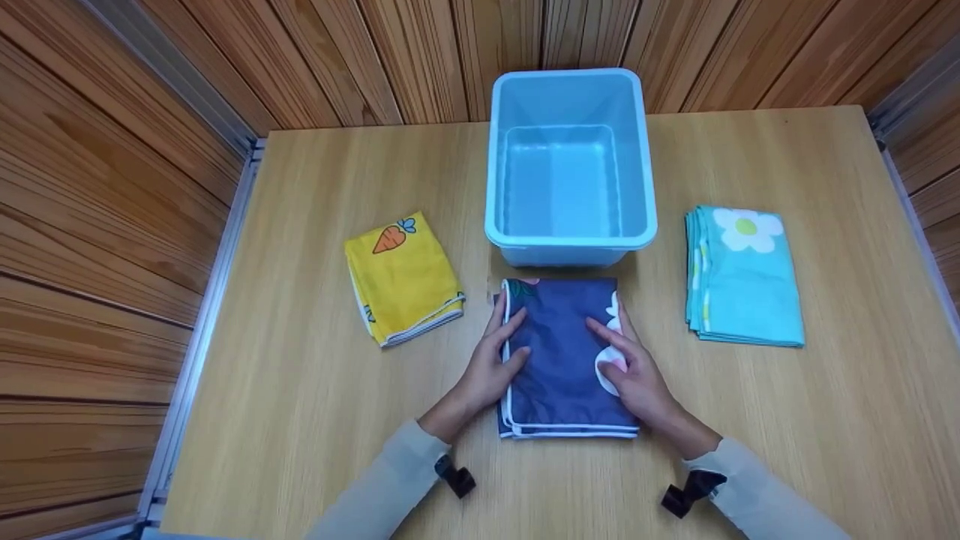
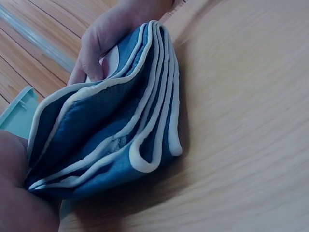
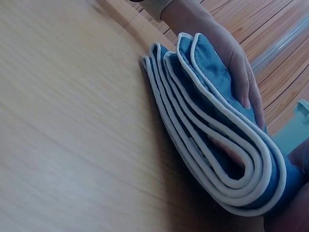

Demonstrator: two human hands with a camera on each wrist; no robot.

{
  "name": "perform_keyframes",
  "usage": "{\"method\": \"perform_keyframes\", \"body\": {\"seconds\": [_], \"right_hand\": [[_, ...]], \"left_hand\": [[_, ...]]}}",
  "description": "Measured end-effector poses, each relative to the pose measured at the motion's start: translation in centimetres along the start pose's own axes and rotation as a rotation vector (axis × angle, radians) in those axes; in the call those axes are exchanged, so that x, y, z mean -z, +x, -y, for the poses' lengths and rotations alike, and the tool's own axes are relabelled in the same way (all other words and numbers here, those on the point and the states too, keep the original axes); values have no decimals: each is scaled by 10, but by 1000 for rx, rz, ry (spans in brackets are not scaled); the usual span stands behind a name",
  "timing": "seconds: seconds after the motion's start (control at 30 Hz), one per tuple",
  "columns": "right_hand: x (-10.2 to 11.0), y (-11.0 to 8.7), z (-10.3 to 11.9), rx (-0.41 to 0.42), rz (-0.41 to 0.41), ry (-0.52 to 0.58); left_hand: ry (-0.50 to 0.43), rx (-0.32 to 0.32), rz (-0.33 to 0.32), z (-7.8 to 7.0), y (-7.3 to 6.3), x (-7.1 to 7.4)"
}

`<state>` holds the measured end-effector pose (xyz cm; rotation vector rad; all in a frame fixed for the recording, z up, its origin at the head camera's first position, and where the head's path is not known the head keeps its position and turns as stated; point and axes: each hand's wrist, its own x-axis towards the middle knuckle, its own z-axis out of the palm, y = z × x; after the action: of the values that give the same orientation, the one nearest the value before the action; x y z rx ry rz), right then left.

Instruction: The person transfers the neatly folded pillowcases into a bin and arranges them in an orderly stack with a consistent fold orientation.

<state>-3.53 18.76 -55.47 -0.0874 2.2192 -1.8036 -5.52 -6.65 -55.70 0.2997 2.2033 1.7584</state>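
While both hands grip the navy cloth, we start with the head view. The navy cloth (image 1: 562,352) lies folded on the table (image 1: 262,420), just in front of the blue bin (image 1: 570,242). The left hand (image 1: 487,375) holds its left side and the right hand (image 1: 637,375) its right, the two well apart with thumbs on top. A lower layer peeks out along the left side, so we would square the fold with even pressure from both hands. The bin stands close beyond the far edge, leaving us little room to push that way. Well to the left lies a folded yellow cloth (image 1: 409,285); to the right, a folded turquoise cloth (image 1: 750,296); neither hampers us.

From the left wrist, we see the white edging (image 2: 89,92) part widely: the upper layers gape, and we judge a gentle press would close them.

From the right wrist, the edges nest in rounded loops and sit tighter; we would pinch the whole stack here, lest an inner layer slip. Fingertips under the fold we cannot make out.
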Motion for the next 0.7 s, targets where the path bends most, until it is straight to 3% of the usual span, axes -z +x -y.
{"method": "perform_keyframes", "body": {"seconds": [0.47, 0.7], "right_hand": [[0, -6, 9, 37, -8, 13], [2, -10, 17, 12, -7, 14]], "left_hand": [[-13, -14, 3, -14, -3, 3], [-42, -14, 14, -20, -6, 3]]}}
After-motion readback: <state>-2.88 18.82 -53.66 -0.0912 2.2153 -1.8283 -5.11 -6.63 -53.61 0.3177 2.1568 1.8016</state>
